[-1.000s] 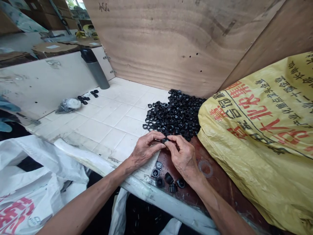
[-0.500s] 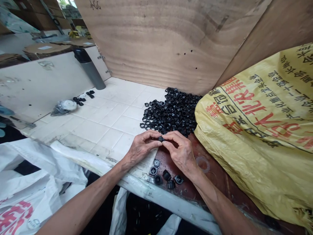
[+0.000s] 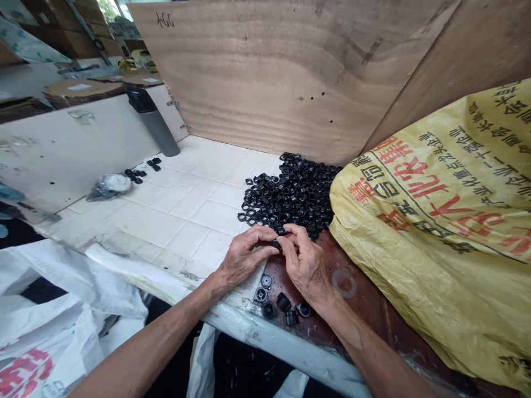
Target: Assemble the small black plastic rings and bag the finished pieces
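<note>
My left hand (image 3: 249, 250) pinches a small black plastic part (image 3: 275, 243) between thumb and fingertips. Right beside it, my right hand (image 3: 306, 260) has its thumb and forefinger closed at the same part, which is mostly covered by the fingers. Just beyond both hands lies a heap of black plastic rings (image 3: 286, 196). Nearer to me, between my forearms, several round black caps (image 3: 284, 301) rest on the brown surface and the table's edge, some showing their hollow inside.
A yellow woven sack (image 3: 415, 237) bulges in from the right. Wooden boards (image 3: 269, 77) wall the back. On the white tiled table (image 3: 166, 199) stand a grey bottle (image 3: 160, 127), a plastic-wrapped roll (image 3: 116, 183) and several loose black parts (image 3: 135, 174). White bags (image 3: 74, 298) hang at the lower left.
The right thumb and forefinger have shifted, with the forefinger raised a little. The small black part now shows less between the fingertips. The whole view has tilted slightly.
</note>
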{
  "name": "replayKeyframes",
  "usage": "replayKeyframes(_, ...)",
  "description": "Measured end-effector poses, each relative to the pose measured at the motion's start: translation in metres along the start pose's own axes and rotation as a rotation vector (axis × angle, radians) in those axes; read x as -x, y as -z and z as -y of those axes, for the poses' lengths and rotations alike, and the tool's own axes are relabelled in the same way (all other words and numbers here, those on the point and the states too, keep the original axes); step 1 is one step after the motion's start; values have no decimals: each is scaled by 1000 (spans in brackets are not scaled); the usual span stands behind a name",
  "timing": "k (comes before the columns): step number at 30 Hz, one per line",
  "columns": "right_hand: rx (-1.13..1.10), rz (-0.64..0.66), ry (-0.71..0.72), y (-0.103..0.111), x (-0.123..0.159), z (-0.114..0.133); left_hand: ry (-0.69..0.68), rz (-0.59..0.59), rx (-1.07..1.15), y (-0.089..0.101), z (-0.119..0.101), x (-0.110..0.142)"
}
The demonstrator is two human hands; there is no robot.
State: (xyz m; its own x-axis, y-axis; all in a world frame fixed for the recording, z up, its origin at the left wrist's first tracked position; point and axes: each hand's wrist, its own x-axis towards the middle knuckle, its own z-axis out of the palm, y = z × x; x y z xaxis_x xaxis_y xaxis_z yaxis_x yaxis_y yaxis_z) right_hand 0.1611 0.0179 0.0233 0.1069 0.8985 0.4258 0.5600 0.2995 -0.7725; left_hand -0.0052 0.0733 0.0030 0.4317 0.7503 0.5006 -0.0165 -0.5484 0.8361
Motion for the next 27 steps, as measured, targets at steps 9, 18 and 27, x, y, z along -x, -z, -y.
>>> replayKeyframes(9,2,131,-29,8,-4,-2,59,-29,77,0,-3,-1)
replayKeyframes(18,-20,148,-19,7,-3,1,124,-39,92,1,-8,-3)
replayKeyframes(27,23,151,-17,6,-3,4,128,-52,103,3,-11,-3)
